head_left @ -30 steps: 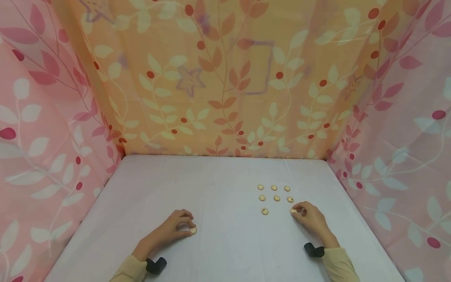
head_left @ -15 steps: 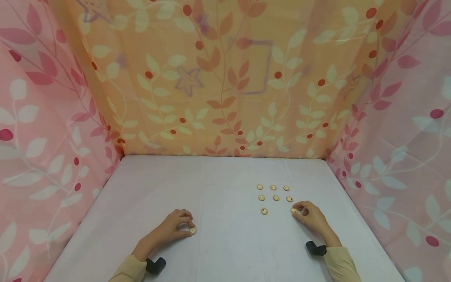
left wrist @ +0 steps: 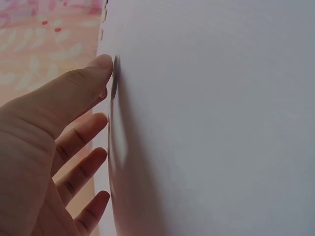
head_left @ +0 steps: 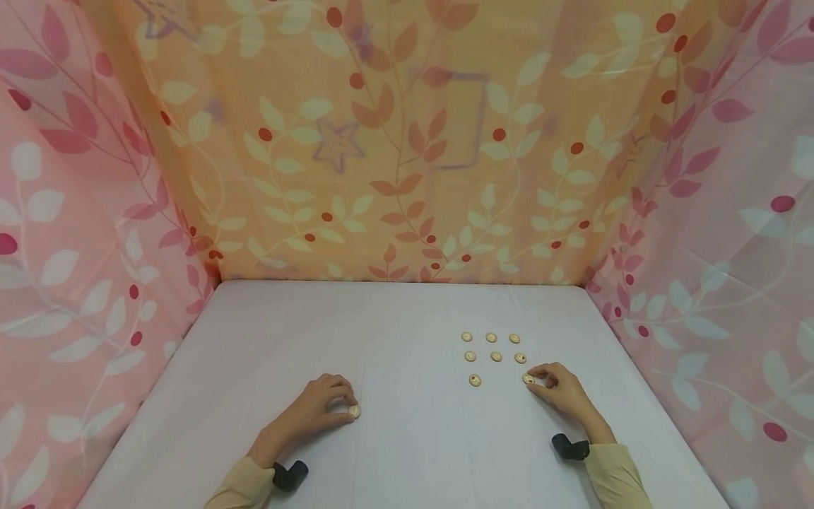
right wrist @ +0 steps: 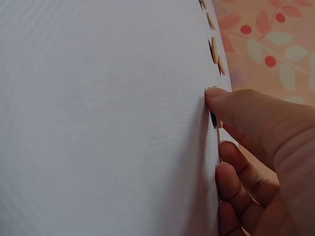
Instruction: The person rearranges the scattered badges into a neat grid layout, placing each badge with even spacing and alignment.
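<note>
In the head view my left hand [head_left: 318,405] pinches a small round cream disc [head_left: 355,411] between thumb and fingertips, low over the white table. The left wrist view shows that disc [left wrist: 115,76] edge-on beside the thumb, with the other fingers loosely bent. On the right, my right hand [head_left: 564,394] has thumb and index finger around a similar disc [head_left: 528,379], which bears a dark spot. That disc [right wrist: 220,123] is partly hidden by the thumb in the right wrist view. Several matching discs [head_left: 496,356] lie flat in rows just beyond the right hand.
A white cloth covers the table [head_left: 407,445]. Leaf-patterned curtains, an orange one [head_left: 407,212] at the back and pink ones [head_left: 57,283] at the sides, enclose it. Black wrist cameras [head_left: 291,476] sit below both hands.
My left hand has shifted slightly right and away from me, carrying its disc. The right hand and its disc stay nearly in place; the rows of discs look the same.
</note>
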Demonstrator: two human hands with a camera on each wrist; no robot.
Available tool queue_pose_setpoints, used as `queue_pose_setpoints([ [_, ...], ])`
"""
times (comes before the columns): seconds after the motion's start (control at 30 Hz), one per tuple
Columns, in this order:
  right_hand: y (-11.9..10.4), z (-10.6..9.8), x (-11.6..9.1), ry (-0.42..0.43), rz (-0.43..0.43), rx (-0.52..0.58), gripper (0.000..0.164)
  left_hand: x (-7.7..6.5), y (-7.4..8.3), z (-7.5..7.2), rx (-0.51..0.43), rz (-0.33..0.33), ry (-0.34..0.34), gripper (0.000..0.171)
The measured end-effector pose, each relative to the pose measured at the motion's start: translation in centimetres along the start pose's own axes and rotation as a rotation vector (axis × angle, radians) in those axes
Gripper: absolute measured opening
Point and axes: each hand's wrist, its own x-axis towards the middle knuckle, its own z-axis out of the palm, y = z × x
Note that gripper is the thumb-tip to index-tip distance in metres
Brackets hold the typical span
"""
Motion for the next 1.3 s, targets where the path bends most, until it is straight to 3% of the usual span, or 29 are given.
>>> queue_pose_setpoints([
  [0.33, 0.0, -0.1, 0.0, -0.035, 0.027, 0.026, 0.028, 1.7, 1.1, 1.0, -0.022, -0.006, -0.007, 0.017],
  [1.3, 0.8, 0.0, 0.5, -0.081, 0.075, 0.077, 0.031, 8.3, 6.0, 5.3, -0.033, 0.099, 0.057, 0.018],
])
